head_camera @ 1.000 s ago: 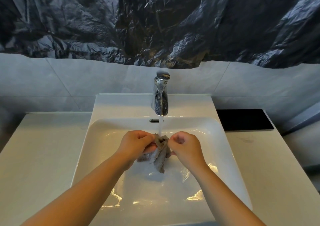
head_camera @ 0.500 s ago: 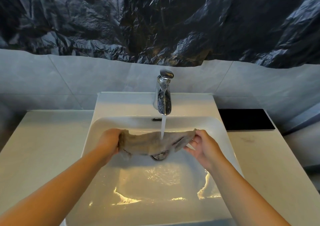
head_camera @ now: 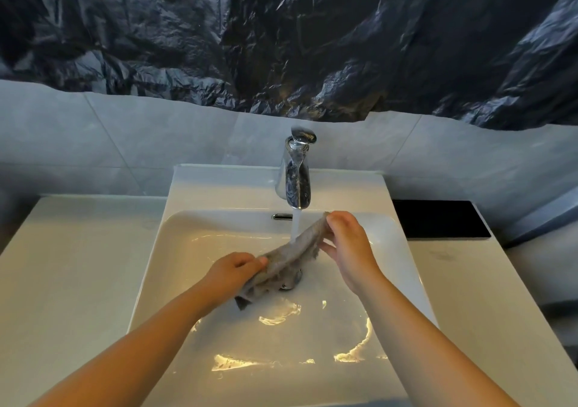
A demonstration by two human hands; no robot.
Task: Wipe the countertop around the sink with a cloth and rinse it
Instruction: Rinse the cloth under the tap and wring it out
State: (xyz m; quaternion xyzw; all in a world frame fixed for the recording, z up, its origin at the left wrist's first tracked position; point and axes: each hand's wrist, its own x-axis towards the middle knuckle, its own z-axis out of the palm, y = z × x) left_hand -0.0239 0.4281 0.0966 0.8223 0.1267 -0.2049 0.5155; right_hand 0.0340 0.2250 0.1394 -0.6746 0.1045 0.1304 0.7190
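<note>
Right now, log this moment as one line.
step: rinse | left hand: grips cloth, low end | right hand: pinches cloth, high end | faucet: running onto cloth

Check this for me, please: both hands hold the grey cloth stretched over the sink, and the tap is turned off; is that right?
Not quite: the tap is running, and its stream lands on the cloth, as the head view shows. The rest holds: the left hand and the right hand both hold the grey cloth stretched over the sink.

Dim room, warm yellow glare on wet sink [head_camera: 187, 266], edges bowed, slight softness
</note>
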